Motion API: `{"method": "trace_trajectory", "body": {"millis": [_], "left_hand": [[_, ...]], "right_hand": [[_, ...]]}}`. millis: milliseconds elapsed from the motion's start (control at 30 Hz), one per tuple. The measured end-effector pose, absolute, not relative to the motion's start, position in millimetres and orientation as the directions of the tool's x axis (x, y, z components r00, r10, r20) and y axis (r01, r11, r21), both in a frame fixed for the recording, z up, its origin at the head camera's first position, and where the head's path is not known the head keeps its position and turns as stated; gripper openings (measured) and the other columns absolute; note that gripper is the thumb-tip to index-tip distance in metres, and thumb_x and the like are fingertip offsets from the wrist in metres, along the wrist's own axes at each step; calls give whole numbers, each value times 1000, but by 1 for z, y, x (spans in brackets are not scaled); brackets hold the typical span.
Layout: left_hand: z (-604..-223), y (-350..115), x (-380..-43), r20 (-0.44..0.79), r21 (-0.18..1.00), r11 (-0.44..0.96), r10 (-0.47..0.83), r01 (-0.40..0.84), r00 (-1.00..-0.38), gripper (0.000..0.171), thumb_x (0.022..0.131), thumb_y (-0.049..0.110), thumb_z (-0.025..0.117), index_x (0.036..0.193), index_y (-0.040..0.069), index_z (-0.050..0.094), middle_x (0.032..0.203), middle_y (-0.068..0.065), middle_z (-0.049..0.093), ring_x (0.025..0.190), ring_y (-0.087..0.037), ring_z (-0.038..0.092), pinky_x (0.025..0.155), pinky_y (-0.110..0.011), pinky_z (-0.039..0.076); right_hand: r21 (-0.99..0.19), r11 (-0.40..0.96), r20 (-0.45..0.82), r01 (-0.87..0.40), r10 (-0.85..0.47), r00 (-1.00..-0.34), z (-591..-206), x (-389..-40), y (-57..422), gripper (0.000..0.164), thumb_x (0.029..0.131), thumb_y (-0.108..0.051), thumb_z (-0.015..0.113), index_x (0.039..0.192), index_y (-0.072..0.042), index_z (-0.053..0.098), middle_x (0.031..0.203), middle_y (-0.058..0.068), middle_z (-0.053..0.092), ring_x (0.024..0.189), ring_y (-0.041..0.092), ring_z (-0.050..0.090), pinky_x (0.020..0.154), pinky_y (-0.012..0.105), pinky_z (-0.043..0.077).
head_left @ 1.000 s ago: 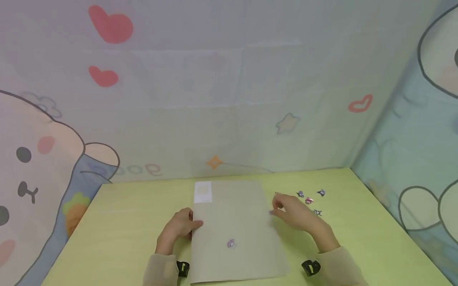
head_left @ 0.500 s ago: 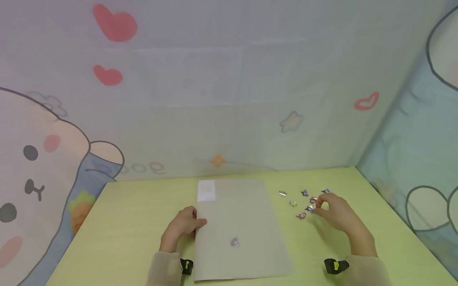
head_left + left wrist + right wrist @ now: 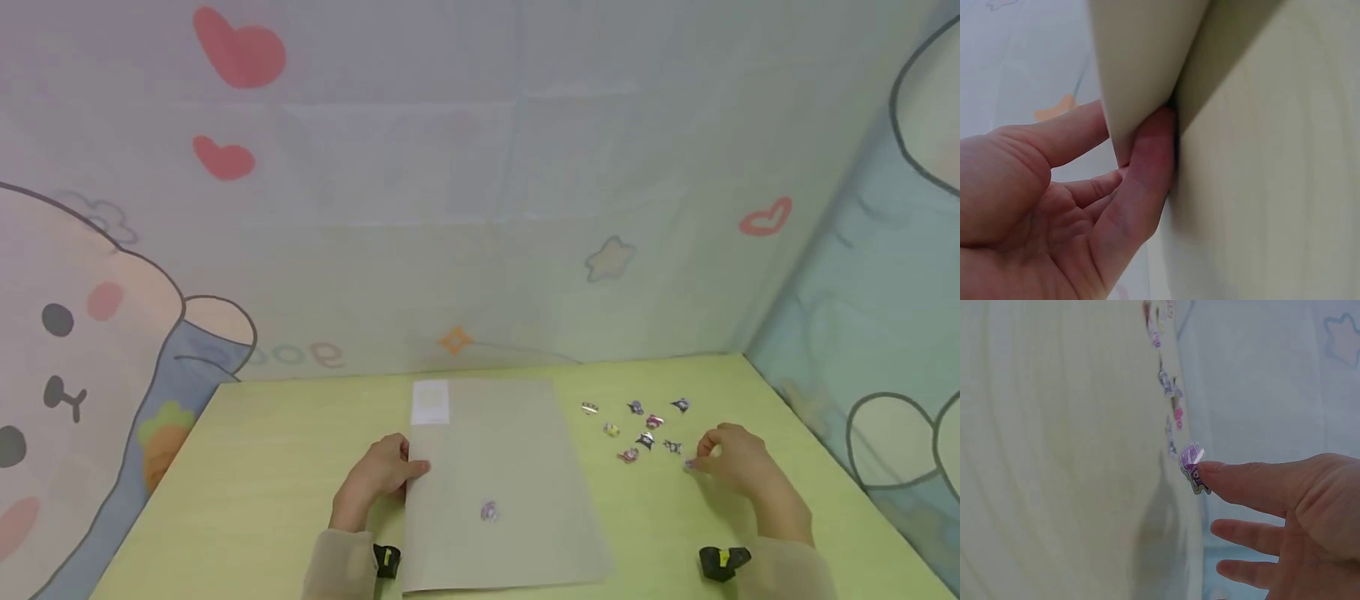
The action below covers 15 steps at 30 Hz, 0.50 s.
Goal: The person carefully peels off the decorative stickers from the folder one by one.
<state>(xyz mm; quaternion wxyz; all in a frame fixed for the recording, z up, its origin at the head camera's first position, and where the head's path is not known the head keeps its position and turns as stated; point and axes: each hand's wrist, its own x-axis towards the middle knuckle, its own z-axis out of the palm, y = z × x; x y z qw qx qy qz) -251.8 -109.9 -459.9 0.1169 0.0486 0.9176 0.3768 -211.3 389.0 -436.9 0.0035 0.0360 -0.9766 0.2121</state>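
A large beige sheet of paper or card (image 3: 517,467), with a white label (image 3: 431,402) in its upper left corner, lies on the table. My left hand (image 3: 384,469) pinches its left edge, thumb on top and fingers underneath; the left wrist view shows this edge (image 3: 1141,69) raised off the tabletop. One small purple sticker (image 3: 489,511) is on the sheet's lower half. Between thumb and forefinger, my right hand (image 3: 738,462) holds another purple sticker (image 3: 1193,467) just above the table, right of a loose group of stickers. The forefinger is hidden behind the thumb in the right wrist view.
Several small stickers (image 3: 646,441) lie scattered on the yellow-green table (image 3: 292,467) between the sheet and my right hand. A printed cloth (image 3: 360,283) hangs behind the table, and another patterned cloth (image 3: 847,333) rises along its right edge.
My right hand has moved right, from the sheet's right edge across the stickers to their far side, uncovering several of them. My left hand has stayed on the sheet's left edge.
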Motion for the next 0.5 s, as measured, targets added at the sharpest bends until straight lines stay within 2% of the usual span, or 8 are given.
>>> {"method": "trace_trajectory", "body": {"millis": [67,200,400,500], "left_hand": [[-459,-110,-252,-176,707,707,176,0,-968,31,89,25,73,88,4,50,74,-7,53,64,-19,52,58,-32,40],[-459,-109,-251,-189,711,703,178,-9,-966,30,89,24,73,90,4,51,76,-7,54,65,-19,54,59,-32,41],[-458,-109,-251,-180,707,707,169,-8,-969,31,89,24,73,90,4,51,75,-7,54,65,-19,54,60,-32,41],[-459,-110,-251,-185,714,700,170,-14,-968,30,89,23,73,90,3,51,76,-7,55,65,-19,55,60,-32,41]], "right_hand": [[-403,913,21,-64,-61,-998,-441,-213,392,13,86,-12,68,78,-6,60,102,27,59,101,56,51,86,67,36],[-395,918,-30,-32,-47,-998,-446,-215,395,9,86,-11,65,79,-7,60,94,22,59,90,44,53,78,59,41],[-408,910,-107,81,40,-993,-442,-216,392,12,89,-16,66,85,-8,58,103,27,53,91,52,45,65,58,41],[-400,908,-145,124,71,-987,-442,-216,391,18,90,-19,67,94,-5,57,106,30,49,95,55,42,68,62,40]]}}
